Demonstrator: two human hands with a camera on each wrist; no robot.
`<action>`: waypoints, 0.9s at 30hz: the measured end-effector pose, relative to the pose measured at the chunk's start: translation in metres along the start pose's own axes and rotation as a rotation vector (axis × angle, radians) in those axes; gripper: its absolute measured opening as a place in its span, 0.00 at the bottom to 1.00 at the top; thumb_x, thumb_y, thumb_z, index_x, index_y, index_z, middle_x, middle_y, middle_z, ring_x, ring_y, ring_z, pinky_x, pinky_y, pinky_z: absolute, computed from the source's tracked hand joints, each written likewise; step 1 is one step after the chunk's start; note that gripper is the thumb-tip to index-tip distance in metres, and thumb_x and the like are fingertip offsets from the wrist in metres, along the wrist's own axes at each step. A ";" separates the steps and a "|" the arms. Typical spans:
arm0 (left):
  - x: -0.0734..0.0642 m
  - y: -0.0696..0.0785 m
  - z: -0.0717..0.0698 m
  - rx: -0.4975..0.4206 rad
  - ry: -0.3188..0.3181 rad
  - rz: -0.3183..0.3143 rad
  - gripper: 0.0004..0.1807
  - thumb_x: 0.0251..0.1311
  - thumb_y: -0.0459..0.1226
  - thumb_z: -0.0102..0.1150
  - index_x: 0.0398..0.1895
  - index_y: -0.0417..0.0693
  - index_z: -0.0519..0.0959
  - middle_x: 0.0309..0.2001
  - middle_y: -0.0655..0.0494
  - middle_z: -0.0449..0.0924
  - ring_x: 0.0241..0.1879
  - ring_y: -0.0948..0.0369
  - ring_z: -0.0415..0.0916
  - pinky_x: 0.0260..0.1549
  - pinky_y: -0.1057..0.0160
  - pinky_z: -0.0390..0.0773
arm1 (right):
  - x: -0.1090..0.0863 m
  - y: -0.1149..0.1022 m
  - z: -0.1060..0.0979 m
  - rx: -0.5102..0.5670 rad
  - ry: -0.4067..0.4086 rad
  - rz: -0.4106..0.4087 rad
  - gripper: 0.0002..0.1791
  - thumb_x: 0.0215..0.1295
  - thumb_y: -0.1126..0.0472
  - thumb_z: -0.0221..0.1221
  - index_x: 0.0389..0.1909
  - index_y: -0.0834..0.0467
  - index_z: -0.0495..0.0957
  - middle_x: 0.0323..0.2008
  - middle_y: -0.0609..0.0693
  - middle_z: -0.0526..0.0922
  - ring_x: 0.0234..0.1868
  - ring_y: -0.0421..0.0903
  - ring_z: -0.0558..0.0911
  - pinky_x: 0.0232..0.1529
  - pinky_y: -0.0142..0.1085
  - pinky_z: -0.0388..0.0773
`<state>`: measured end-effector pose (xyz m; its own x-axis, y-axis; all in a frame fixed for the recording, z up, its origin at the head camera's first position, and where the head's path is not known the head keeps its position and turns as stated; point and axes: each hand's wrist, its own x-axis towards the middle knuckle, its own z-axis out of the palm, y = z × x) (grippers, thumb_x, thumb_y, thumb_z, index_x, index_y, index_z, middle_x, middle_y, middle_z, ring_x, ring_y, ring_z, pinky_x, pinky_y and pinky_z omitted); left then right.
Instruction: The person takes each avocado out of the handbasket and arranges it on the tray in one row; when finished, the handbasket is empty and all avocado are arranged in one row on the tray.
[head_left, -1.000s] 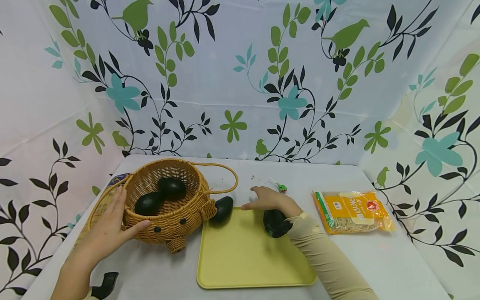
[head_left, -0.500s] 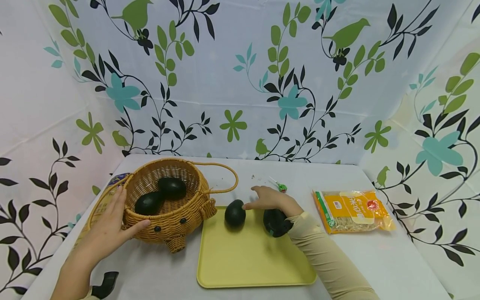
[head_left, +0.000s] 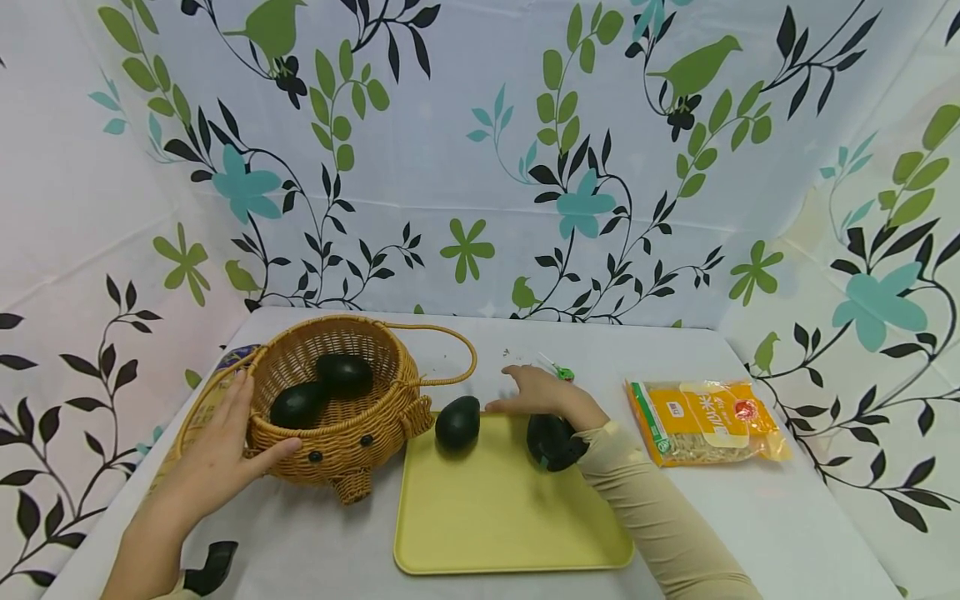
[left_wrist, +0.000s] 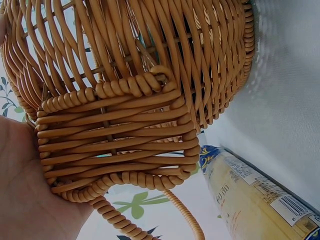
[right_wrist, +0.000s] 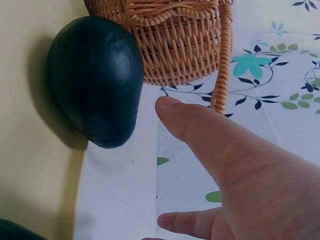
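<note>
My left hand [head_left: 213,458] rests with long, spread fingers against the side of a wicker basket [head_left: 382,425] with an animal face; its palm meets the woven ear [left_wrist: 120,135] in the left wrist view. Two dark green avocados [head_left: 343,376] lie inside. A third avocado [head_left: 457,423] sits on the yellow tray [head_left: 510,525] at its back left corner, near the basket. Just right of it, my right hand [head_left: 547,393] hovers with fingers extended, its thumb apart from that avocado in the right wrist view. Another avocado [head_left: 546,435] lies below this hand, partly hidden by the wrist.
An orange-and-yellow food packet [head_left: 705,423] lies right of the tray. A green-wrapped lollipop [head_left: 564,374] is behind my right hand. Another package [left_wrist: 250,190] lies left of the basket, mostly hidden in the head view. Patterned cloth [head_left: 480,167] stands behind the table.
The third avocado came away from the basket's side rightward onto the tray, then shifted slightly back left. My right hand rose a little; my left hand stays on the basket.
</note>
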<state>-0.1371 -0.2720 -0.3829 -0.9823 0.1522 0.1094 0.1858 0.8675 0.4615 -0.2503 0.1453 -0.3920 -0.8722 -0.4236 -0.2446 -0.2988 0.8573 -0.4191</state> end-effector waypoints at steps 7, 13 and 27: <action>0.000 0.001 0.000 0.009 0.000 0.000 0.60 0.56 0.60 0.56 0.74 0.44 0.26 0.74 0.41 0.21 0.71 0.32 0.33 0.55 0.24 0.52 | -0.001 -0.005 -0.006 -0.021 0.012 -0.007 0.45 0.57 0.38 0.58 0.69 0.62 0.60 0.66 0.59 0.67 0.67 0.56 0.67 0.67 0.48 0.66; 0.000 0.000 0.000 0.003 0.002 0.006 0.60 0.57 0.60 0.56 0.74 0.44 0.26 0.74 0.41 0.20 0.71 0.32 0.32 0.56 0.25 0.51 | 0.002 -0.009 -0.015 -0.043 0.023 -0.010 0.45 0.57 0.37 0.58 0.69 0.60 0.59 0.68 0.58 0.65 0.69 0.56 0.65 0.68 0.49 0.64; 0.000 0.000 0.000 0.003 0.003 0.010 0.60 0.57 0.59 0.56 0.74 0.44 0.26 0.74 0.40 0.21 0.71 0.32 0.33 0.57 0.25 0.51 | 0.005 -0.028 -0.033 -0.028 0.053 -0.030 0.46 0.56 0.38 0.60 0.70 0.58 0.59 0.68 0.57 0.65 0.70 0.54 0.62 0.69 0.49 0.63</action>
<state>-0.1374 -0.2720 -0.3828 -0.9803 0.1594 0.1170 0.1957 0.8673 0.4578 -0.2588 0.1287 -0.3521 -0.8816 -0.4341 -0.1855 -0.3355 0.8526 -0.4006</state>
